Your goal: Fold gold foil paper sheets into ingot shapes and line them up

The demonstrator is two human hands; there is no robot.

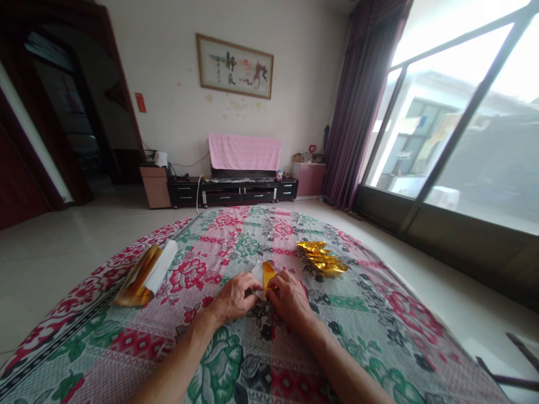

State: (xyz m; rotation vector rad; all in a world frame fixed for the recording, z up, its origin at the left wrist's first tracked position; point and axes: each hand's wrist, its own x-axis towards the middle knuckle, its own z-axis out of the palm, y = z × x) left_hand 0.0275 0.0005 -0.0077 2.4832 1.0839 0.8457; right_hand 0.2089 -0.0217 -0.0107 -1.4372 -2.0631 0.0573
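A piece of gold foil paper with a white back (265, 273) lies on a flowered quilt (236, 342), partly folded. My left hand (234, 296) pinches its left side with closed fingers. My right hand (288, 295) pinches its right side, thumb and fingers pressed together on the gold strip. To the right, just beyond my hands, sits a small pile of folded gold paper pieces (322, 257). A stack of flat gold and white sheets (145, 274) lies to the left of my hands.
The quilt covers a low surface on a tiled floor (63, 247). A dark TV cabinet (236, 191) with a pink cloth over it stands at the far wall. A large window (463, 123) and purple curtain fill the right side.
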